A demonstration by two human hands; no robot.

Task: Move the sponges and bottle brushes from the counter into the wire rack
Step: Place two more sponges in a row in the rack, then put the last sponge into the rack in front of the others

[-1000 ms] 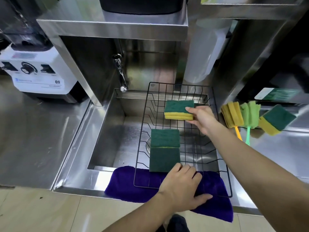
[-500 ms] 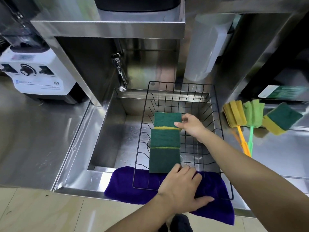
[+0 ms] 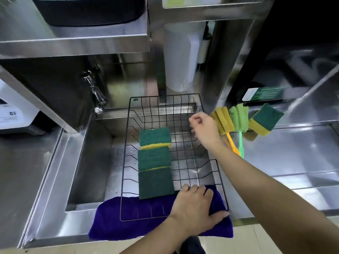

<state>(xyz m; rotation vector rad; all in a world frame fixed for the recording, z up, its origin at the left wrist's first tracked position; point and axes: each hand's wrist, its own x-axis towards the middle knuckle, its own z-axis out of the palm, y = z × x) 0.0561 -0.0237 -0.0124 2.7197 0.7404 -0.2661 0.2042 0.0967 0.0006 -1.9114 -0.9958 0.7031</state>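
Observation:
A black wire rack (image 3: 126, 162) sits over the sink. Three green-and-yellow sponges lie in it in a row: the far sponge (image 3: 155, 137), the middle sponge (image 3: 154, 158) and the near sponge (image 3: 156, 183). On the counter to the right lie a yellow bottle brush (image 3: 222, 122), a green bottle brush (image 3: 238, 118) and another sponge (image 3: 265, 119). My right hand (image 3: 203, 128) hovers empty over the rack's right side, fingers loosely curled, just left of the yellow brush. My left hand (image 3: 194, 208) rests flat on the rack's near right corner.
A purple cloth (image 3: 110, 222) lies under the rack's near edge across the sink rim. A tap (image 3: 94, 92) hangs over the sink's far left. A white blender base (image 3: 12, 110) stands on the left counter. A white cylinder (image 3: 181, 57) stands behind the rack.
My right hand set the third sponge down behind the other two, let go of it and moved right toward the brushes. The left hand stayed on the rack.

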